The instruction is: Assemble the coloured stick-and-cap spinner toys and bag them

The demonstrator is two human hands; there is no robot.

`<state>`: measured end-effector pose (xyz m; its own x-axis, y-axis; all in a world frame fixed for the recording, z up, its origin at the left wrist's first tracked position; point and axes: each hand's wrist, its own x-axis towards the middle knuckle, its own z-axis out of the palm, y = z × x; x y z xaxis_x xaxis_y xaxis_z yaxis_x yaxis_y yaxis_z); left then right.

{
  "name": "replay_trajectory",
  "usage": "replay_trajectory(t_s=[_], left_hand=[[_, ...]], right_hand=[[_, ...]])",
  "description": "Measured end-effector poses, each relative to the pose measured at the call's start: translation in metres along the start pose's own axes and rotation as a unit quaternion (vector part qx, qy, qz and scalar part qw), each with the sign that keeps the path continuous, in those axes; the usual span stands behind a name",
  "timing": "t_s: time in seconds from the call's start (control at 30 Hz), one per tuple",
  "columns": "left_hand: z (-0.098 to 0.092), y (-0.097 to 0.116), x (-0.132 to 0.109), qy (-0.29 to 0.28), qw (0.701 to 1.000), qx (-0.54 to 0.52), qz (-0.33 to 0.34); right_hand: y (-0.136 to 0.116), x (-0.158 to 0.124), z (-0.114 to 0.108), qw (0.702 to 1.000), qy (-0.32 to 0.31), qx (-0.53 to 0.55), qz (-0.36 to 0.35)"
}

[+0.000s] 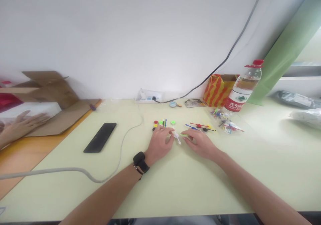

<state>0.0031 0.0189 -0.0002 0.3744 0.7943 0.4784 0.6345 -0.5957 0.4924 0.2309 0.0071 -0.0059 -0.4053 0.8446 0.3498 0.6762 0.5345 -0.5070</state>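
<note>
My left hand (162, 141) is closed in a pinch at the table, its fingertips on a small white plastic arrow (177, 138). Just to its right, my right hand (199, 143) pinches a thin yellow-green plastic arrow (184, 135), mostly covered by the fingers. Behind the left hand lie several small round pieces, among them a red disc (155, 122) and a blue arrow (166, 122). A bright green disc (173, 122) sits a little apart. Beyond the right hand are a red arrow (199, 125), a blue arrow (192, 127) and a black one (205, 130).
A black phone (100, 138) lies left, beside a grey cable (121, 151). Bags of small plastic parts (228, 124) lie near a large water bottle (242, 91) and a striped bag (215, 91). Glasses (193, 102) and a power strip (149, 96) are by the wall. Another person's hand (27, 123) rests left.
</note>
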Motion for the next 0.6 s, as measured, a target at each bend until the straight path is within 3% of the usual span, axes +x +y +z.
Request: replay_trajectory(t_s=[0.23, 0.43, 0.6], left_hand=[[-0.011, 0.014, -0.005, -0.126, 0.984, -0.117, 0.049], [-0.006, 0.012, -0.005, -0.085, 0.991, -0.106, 0.021], [-0.003, 0.008, -0.005, -0.080, 0.992, -0.089, 0.027]], right_hand=[[0.002, -0.001, 0.003, 1.000, -0.019, -0.006, -0.003], [0.003, 0.001, -0.005, 0.996, -0.028, -0.084, 0.016], [0.019, 0.002, -0.015, 0.982, -0.004, -0.174, 0.079]])
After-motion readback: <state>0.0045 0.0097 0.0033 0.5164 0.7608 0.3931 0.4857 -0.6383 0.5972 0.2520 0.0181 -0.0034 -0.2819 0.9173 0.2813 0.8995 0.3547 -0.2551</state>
